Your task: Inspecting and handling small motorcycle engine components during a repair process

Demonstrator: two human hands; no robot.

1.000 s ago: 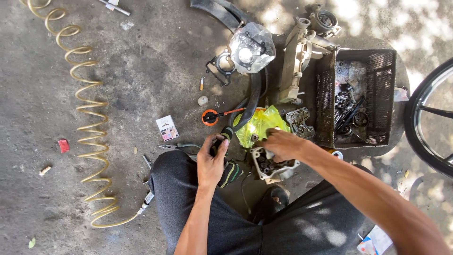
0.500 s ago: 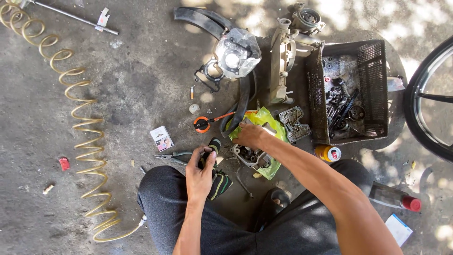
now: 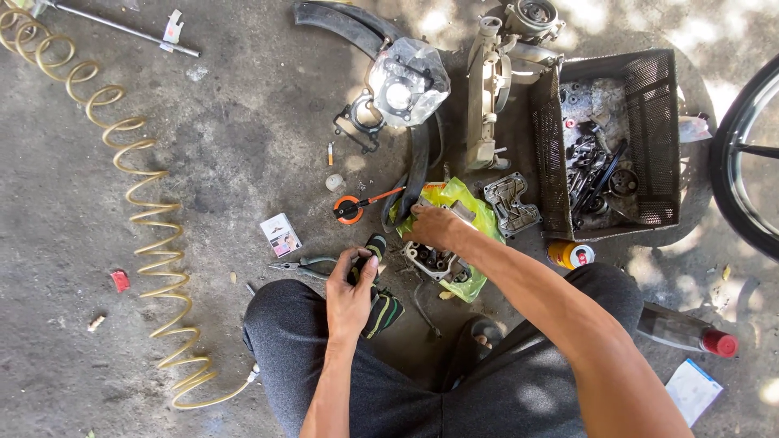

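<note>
A person sits on the concrete floor [image 3: 203, 162] with engine parts spread in front of the knees. The right hand [image 3: 430, 225] presses down, fingers curled, on a metal cylinder head [image 3: 434, 261] that rests on a yellow-green plastic bag [image 3: 462, 199] at the centre of the frame. The left hand [image 3: 350, 296] is closed around a dark-handled tool [image 3: 373, 247], its tip pointing up towards the cylinder head; how the tip meets the part I cannot tell, since the hand covers it.

To do this step well, the right hand should keep the cylinder head flat and steady on the bag, so that it does not rock or slide on the slick plastic when the tool bears on it. The tool needs a firm, straight line into the part; a slanted push could let it slip towards the holding fingers. Keeping those fingers on the upper edge, clear of the tool's path, seems the safer grip.

Pliers [image 3: 304, 265] lie just left of the left hand, a small card box [image 3: 281, 235] further left. A mesh basket [image 3: 649, 105] of parts stands at upper right, and a coiled yellow air hose [image 3: 150, 219] runs down the left side.
</note>
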